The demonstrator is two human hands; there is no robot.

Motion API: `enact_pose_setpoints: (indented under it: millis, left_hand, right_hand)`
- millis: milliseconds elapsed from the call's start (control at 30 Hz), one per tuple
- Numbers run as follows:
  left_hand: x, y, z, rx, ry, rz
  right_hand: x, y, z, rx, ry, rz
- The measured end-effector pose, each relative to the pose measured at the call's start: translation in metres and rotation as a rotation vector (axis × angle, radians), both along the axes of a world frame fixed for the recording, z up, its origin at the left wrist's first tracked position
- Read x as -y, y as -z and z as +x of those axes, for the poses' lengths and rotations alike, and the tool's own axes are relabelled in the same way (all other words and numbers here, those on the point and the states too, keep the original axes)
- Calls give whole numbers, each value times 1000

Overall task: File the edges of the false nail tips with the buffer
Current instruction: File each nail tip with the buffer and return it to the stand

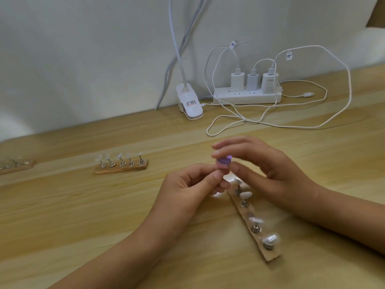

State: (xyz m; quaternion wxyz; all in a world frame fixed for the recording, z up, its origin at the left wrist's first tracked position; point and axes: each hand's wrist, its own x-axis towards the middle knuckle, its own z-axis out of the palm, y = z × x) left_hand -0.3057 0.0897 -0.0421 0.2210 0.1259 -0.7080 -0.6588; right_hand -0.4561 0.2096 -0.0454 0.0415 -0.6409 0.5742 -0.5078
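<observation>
On a pale wooden surface (104,215) set against a plain light wall (83,59), three wooden strips carry small metal stands with false nail tips. The middle strip (120,168) lies to the left with five tips. The far strip (16,166) is cut off by the left edge, so its count cannot be told. The near strip (270,255) runs slantwise between the forearms; four nail tips (246,194) show on it, the lower two blurred, and its upper end is hidden under the hands.

By the wall stand one white power strip (248,97) with three chargers (253,81), looping white cables (333,119), and one clip lamp (190,103) whose neck leaves the top of the view.

The one buffer (224,160), small and purple-pink, is held above the near strip's upper end. The right hand (266,163) pinches it between fingers (225,145) and thumb. The left hand (187,184) has its fingers (217,175) curled together just under the buffer; what they grasp cannot be told.
</observation>
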Motion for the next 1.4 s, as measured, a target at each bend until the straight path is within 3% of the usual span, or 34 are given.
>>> enact_pose_setpoints:
  millis: [67, 200, 300, 433, 500, 633, 733, 1067, 1167, 1400]
  left_hand:
    - [0, 0, 0, 0, -6, 20]
    - [-1, -1, 0, -2, -15, 12]
    - [0, 0, 0, 5, -45, 59]
    - [0, -2, 0, -7, -40, 93]
    - [0, -1, 0, -4, -40, 113]
    - [-2, -2, 0, -16, -8, 86]
    - [-2, -2, 0, -12, 1, 56]
    - [-2, -1, -1, -13, -3, 44]
    - [-2, 0, -1, -8, -3, 34]
    - [-2, 0, -1, -7, -3, 29]
  right_hand:
    - [0, 0, 0, 52, 0, 8]
    - [-1, 1, 1, -73, -10, -19]
    - [0, 0, -1, 56, -7, -16]
    - [0, 0, 2, -4, -33, -36]
    - [0, 0, 0, 112, -43, -19]
    - [-1, 1, 3, 53, -88, -21]
    - [-2, 0, 2, 163, -79, -13]
    - [-3, -1, 6, 131, -118, -36]
    - [-3, -2, 5, 230, -93, -26]
    - [-3, -2, 4, 176, -101, -55]
